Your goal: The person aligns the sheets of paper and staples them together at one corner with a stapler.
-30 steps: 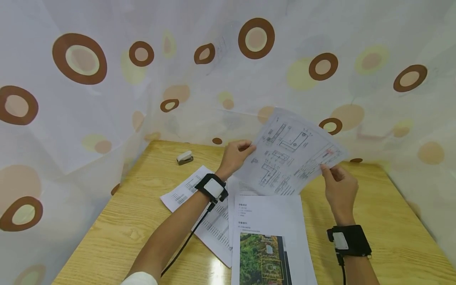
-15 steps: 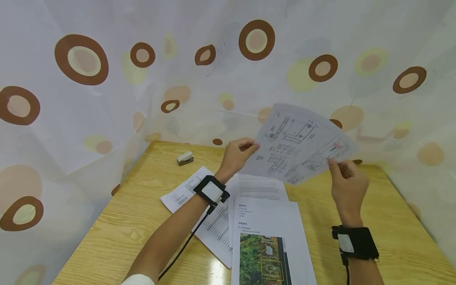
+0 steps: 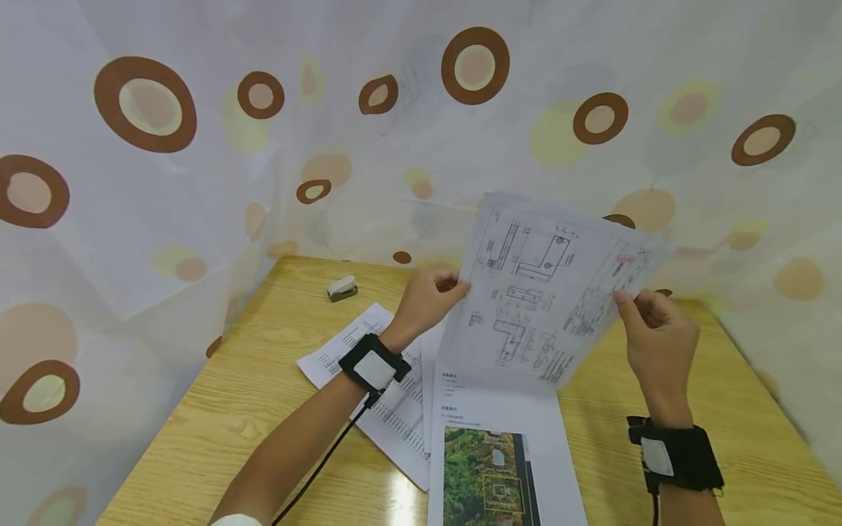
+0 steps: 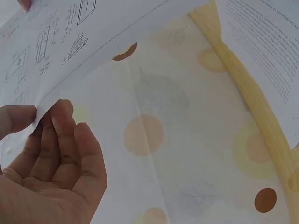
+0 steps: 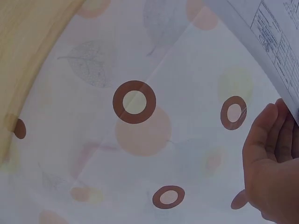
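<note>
A sheet of paper (image 3: 526, 292) printed with technical drawings is held up over the table, tilted, between both hands. My left hand (image 3: 430, 299) pinches its left edge; in the left wrist view the thumb (image 4: 18, 119) presses the paper against the curled fingers. The right hand (image 3: 661, 340) pinches the opposite edge, near a small red mark on the sheet. In the right wrist view that hand (image 5: 273, 158) is partly cut off by the frame. Below the raised sheet lies a page with a colour photo (image 3: 483, 475), its upper part overlapped by the sheet.
More printed pages (image 3: 388, 409) lie fanned on the wooden table (image 3: 217, 416) under the left forearm. A small white and grey stapler (image 3: 342, 288) stands toward the back left. A patterned curtain (image 3: 421, 131) encloses the table's back and sides. Cables run from both wrist straps.
The sheet first tilted up and flatter, uncovering text below, then its lower edge dropped over the photo page. The right hand has moved to the right; the left has stayed near its place.
</note>
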{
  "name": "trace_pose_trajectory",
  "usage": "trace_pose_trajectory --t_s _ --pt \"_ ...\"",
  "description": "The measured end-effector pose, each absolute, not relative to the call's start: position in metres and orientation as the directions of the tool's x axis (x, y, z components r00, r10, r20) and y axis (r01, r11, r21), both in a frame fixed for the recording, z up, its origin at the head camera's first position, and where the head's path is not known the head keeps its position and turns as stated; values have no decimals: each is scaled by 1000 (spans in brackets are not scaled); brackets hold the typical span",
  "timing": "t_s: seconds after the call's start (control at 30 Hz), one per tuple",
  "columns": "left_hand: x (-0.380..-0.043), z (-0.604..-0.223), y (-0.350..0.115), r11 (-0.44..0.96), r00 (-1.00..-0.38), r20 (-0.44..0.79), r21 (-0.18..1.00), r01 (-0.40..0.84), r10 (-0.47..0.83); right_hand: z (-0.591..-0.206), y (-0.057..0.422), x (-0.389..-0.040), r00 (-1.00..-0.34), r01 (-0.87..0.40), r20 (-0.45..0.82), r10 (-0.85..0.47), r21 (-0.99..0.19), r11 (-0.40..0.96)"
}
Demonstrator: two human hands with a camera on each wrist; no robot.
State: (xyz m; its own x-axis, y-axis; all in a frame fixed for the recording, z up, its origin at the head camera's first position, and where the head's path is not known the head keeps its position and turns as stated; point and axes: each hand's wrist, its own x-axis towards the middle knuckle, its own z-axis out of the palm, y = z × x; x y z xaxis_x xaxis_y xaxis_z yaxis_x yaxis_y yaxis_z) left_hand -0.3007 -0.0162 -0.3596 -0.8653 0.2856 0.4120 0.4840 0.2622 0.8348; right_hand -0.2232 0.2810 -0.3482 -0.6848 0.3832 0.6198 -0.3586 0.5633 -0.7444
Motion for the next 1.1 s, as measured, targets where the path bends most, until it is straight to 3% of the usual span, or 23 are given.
trace_pose_trajectory --t_s 0.27,0.47,0.63,0.9,1.1 --pt "-282 -358 -26 314 -885 294 855 412 362 -343 282 -212 -772 -261 536 341 -757 599" --pt "-273 -367 -31 378 -877 216 839 391 429 -347 287 -206 -901 -131 382 208 -694 708" --pt "-266 -379 -34 429 -866 135 825 367 480 -358 291 -204 -960 -67 246 135 -668 741" --pt "-249 -392 -35 456 -806 33 811 367 591 -374 297 -201 -999 53 -41 34 -705 707" --pt "-237 -404 -35 473 -785 -8 802 365 619 -385 298 -202 -993 86 -122 -2 -715 694"
